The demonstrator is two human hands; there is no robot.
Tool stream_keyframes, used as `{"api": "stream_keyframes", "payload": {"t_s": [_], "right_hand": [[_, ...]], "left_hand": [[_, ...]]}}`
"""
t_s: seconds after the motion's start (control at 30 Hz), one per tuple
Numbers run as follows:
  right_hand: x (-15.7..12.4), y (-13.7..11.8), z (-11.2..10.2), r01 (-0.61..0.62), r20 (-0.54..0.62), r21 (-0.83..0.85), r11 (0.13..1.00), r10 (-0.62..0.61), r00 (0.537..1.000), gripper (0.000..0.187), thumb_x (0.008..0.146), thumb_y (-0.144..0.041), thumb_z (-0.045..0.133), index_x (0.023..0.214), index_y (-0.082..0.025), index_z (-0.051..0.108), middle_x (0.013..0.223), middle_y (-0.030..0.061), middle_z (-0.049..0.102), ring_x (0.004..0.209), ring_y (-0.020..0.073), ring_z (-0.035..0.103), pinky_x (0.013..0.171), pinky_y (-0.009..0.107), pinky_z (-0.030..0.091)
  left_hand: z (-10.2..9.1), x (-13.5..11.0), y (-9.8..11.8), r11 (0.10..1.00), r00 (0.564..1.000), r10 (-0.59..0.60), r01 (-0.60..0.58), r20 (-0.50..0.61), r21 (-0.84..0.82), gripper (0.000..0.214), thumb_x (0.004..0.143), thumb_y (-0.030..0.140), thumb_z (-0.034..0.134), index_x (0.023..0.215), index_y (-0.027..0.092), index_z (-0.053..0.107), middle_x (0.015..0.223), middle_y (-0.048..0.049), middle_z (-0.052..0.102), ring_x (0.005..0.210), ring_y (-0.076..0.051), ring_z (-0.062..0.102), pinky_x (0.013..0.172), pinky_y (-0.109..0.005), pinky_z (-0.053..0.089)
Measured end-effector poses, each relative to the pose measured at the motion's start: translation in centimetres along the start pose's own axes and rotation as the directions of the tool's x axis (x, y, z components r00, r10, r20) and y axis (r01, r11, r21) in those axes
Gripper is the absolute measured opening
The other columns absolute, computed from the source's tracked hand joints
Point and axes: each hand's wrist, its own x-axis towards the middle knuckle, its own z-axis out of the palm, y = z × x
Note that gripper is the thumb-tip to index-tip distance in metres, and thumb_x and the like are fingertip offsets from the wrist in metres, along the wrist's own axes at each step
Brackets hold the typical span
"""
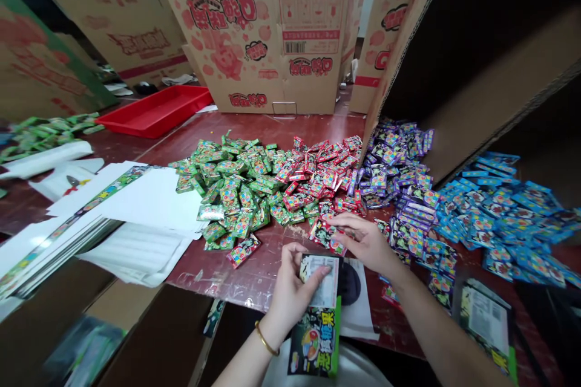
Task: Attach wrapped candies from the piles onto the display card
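Note:
My left hand (291,290) grips a black and green printed candy carton (316,332), with the thumb pressed on its pale panel. Just beyond it, my right hand (370,246) has its thumb and fingers closed on a small red candy box (323,234) at the near edge of the red pile (318,172). To the left lies a heap of small green candy boxes (236,178). Purple boxes (411,187) are heaped on the right. One loose red box (244,250) lies apart in front of the green heap.
Blue boxes (503,211) spread at the far right beside an open cardboard box (408,42). A large carton (272,30) stands behind the piles. A red tray (157,112) and stacked white sheets (136,199) lie left. Another black carton (488,320) is at the lower right.

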Motion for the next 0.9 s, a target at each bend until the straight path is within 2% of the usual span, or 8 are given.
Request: {"api": "stream_keyframes", "payload": {"t_s": [0.07,0.17,0.23,0.37,0.47,0.6,0.73,0.9], "right_hand": [[-0.1,0.2,-0.2,-0.050,-0.011,0.063,0.997,0.050,0.999,0.025,0.077,-0.031,0.069,0.099,-0.021,0.069,0.105,0.0082,0.064,0.100,0.0205,0.060,0.090,0.036,0.049],[0.2,0.3,0.1,-0.103,-0.188,0.234,0.967,0.149,0.971,0.037,0.069,-0.031,0.076,0.103,-0.021,0.067,0.098,0.0063,0.067,0.090,0.0177,0.063,0.085,0.034,0.052],[0.5,0.2,0.5,-0.104,-0.220,0.253,0.962,0.163,0.962,0.040,0.068,-0.031,0.076,0.105,-0.020,0.066,0.101,0.0069,0.066,0.089,0.0170,0.063,0.083,0.033,0.052],[0.2,-0.4,0.0,-0.090,-0.043,-0.001,0.996,0.090,0.995,0.025,0.073,-0.031,0.072,0.095,-0.019,0.071,0.101,0.0082,0.065,0.090,0.0193,0.061,0.080,0.033,0.051],[-0.2,-0.7,-1.1,-0.096,0.012,-0.154,0.983,0.099,0.995,0.022,0.075,-0.030,0.070,0.093,-0.018,0.071,0.089,0.0062,0.064,0.077,0.0169,0.060,0.068,0.030,0.050],[-0.3,-0.9,-1.8,-0.112,0.096,-0.186,0.976,0.131,0.987,0.023,0.076,-0.028,0.069,0.095,-0.017,0.071,0.087,0.0051,0.064,0.078,0.0163,0.059,0.071,0.030,0.048],[0.0,-1.5,-2.1,-0.122,0.128,-0.214,0.969,0.152,0.980,0.020,0.077,-0.025,0.067,0.095,-0.017,0.071,0.091,0.0058,0.066,0.083,0.0175,0.061,0.075,0.030,0.048],[0.6,-2.6,-2.6,-0.135,0.287,-0.249,0.959,0.206,0.936,0.019,0.075,-0.027,0.070,0.091,-0.016,0.072,0.086,0.0061,0.066,0.078,0.0169,0.061,0.073,0.030,0.048]], "left_hand": [[0.0,0.1,0.2,1.000,1.000,0.002,-0.002,0.007,-0.008,0.038,0.080,0.027,0.066,0.099,0.023,0.032,0.085,0.0018,0.053,0.076,-0.013,0.055,0.070,-0.025,0.045],[0.0,0.2,0.4,1.000,1.000,0.013,-0.013,0.001,0.026,0.039,0.079,0.026,0.067,0.098,0.023,0.033,0.084,0.0025,0.053,0.076,-0.013,0.055,0.069,-0.024,0.045],[0.0,0.3,0.4,0.999,1.000,0.013,-0.013,-0.005,0.042,0.040,0.078,0.026,0.068,0.098,0.023,0.034,0.083,0.0033,0.052,0.076,-0.013,0.055,0.069,-0.024,0.044],[-0.1,0.4,0.0,1.000,1.000,0.007,-0.007,-0.013,0.025,0.039,0.080,0.026,0.067,0.098,0.023,0.033,0.085,0.0030,0.054,0.078,-0.013,0.057,0.068,-0.023,0.045],[0.1,0.3,-0.1,1.000,1.000,0.007,-0.007,-0.007,0.012,0.040,0.079,0.024,0.067,0.098,0.024,0.032,0.086,0.0034,0.057,0.078,-0.012,0.059,0.067,-0.022,0.045],[0.2,0.1,0.1,0.999,1.000,0.003,-0.003,0.000,-0.036,0.042,0.079,0.023,0.068,0.099,0.024,0.030,0.088,0.0020,0.062,0.081,-0.014,0.062,0.070,-0.023,0.047],[0.0,-0.1,0.5,0.991,0.996,-0.039,0.049,0.075,-0.125,0.048,0.081,0.022,0.065,0.108,0.025,0.026,0.097,-0.0035,0.066,0.083,-0.015,0.064,0.074,-0.028,0.049],[-0.1,-0.2,0.4,0.994,0.991,-0.033,0.046,0.129,-0.096,0.039,0.081,0.025,0.066,0.100,0.024,0.031,0.079,0.0048,0.057,0.065,-0.009,0.054,0.060,-0.019,0.043]]}}
